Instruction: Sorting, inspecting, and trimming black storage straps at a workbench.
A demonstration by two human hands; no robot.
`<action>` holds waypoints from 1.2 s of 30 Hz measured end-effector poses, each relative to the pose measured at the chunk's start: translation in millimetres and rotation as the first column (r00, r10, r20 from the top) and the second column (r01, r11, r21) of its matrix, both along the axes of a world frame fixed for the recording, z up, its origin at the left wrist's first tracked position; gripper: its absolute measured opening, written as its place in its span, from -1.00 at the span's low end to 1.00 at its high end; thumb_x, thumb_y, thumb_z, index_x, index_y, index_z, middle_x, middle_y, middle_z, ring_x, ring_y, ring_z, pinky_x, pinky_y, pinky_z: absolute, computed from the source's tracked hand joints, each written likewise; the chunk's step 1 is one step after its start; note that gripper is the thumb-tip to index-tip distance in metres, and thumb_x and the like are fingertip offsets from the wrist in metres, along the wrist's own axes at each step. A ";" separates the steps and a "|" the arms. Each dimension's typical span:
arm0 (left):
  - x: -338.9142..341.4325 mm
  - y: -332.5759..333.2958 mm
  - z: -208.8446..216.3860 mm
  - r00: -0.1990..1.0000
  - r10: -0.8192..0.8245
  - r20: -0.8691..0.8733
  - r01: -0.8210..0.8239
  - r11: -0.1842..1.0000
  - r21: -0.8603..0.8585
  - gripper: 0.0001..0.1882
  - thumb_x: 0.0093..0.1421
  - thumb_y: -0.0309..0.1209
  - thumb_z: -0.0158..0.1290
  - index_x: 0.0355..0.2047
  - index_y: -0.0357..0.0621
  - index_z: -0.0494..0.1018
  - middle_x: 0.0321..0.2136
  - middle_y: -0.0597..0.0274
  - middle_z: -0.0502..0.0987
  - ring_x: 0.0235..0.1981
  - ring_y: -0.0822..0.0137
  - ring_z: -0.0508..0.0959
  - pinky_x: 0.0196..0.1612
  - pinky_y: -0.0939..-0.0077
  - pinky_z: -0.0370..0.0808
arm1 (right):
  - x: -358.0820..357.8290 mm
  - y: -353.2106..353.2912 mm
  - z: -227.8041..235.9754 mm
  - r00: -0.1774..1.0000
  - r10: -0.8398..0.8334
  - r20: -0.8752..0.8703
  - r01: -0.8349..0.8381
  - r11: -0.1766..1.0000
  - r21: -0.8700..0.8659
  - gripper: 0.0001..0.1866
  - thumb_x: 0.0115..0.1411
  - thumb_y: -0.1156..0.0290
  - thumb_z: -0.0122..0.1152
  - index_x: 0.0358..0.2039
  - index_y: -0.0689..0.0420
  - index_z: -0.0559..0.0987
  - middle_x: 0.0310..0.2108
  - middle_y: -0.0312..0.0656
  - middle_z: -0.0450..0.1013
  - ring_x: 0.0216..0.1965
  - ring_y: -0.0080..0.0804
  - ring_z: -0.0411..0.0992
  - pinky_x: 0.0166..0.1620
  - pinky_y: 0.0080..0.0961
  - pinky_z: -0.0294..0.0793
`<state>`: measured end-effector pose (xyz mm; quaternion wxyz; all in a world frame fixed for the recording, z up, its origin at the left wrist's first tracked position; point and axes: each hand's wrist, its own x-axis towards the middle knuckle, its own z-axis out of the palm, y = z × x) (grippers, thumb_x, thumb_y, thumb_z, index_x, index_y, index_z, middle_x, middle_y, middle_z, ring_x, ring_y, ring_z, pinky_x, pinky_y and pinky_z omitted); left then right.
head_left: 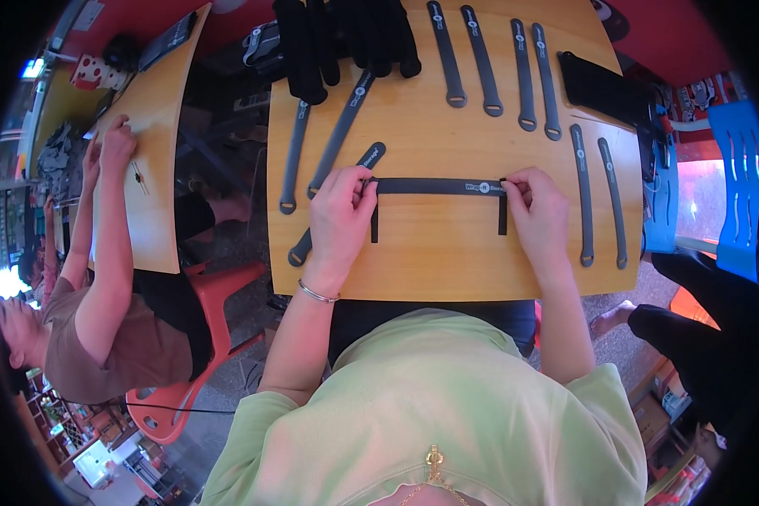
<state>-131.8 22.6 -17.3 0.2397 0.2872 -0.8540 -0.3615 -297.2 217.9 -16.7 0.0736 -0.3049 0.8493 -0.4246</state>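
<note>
My left hand [339,221] and my right hand [540,218] each pinch one end of a dark grey strap [434,186] with pale print, stretched level between them over the wooden table [430,261]. A narrow black strip [374,226] hangs down beside my left fingers. Another black strip [503,218] hangs beside my right fingers. Beneath my left hand lies a slanted grey strap [299,251] with a slotted end, its middle hidden by the hand. Two more straps [293,160] lie farther left, their upper ends under black bundles.
Black fabric-like bundles [299,52] lie at the table's far left. Several grey straps [449,72] are laid out at the far right, two more [582,198] nearer. A black pouch [599,88] sits at the right edge. Left, a person [110,329] sits at another table.
</note>
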 end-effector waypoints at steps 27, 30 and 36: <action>9.3 7.1 -7.9 1.000 0.005 0.009 -0.001 0.921 -0.390 -0.87 -0.01 -0.56 0.12 -0.40 -0.17 0.46 -0.53 0.14 0.42 -0.51 0.12 0.49 -0.47 0.34 0.42 | 5.4 -161.8 24.3 0.638 0.770 0.007 -0.722 0.594 0.355 -0.75 -0.07 0.42 0.28 -0.32 0.09 0.50 -0.31 -0.24 0.42 -0.28 -0.24 0.43 -0.24 -0.37 0.41; 11.7 6.2 -9.7 1.000 -0.003 0.008 0.006 0.909 -0.418 -0.87 0.00 -0.55 0.11 -0.39 -0.14 0.45 -0.51 0.18 0.42 -0.51 0.17 0.49 -0.49 0.37 0.43 | 4.0 -168.4 23.4 0.599 0.801 0.003 -0.756 0.564 0.332 -0.78 -0.08 0.44 0.27 -0.36 0.07 0.51 -0.34 -0.25 0.42 -0.29 -0.24 0.43 -0.26 -0.37 0.40; 17.1 8.0 -12.7 1.000 -0.005 0.023 0.015 0.875 -0.484 -0.83 0.00 -0.52 0.09 -0.34 -0.12 0.46 -0.47 0.25 0.44 -0.50 0.26 0.50 -0.50 0.44 0.46 | 5.6 -173.3 25.4 0.494 0.870 -0.003 -0.830 0.472 0.299 -0.88 -0.09 0.47 0.25 -0.46 0.07 0.54 -0.39 -0.25 0.43 -0.31 -0.27 0.44 -0.28 -0.38 0.39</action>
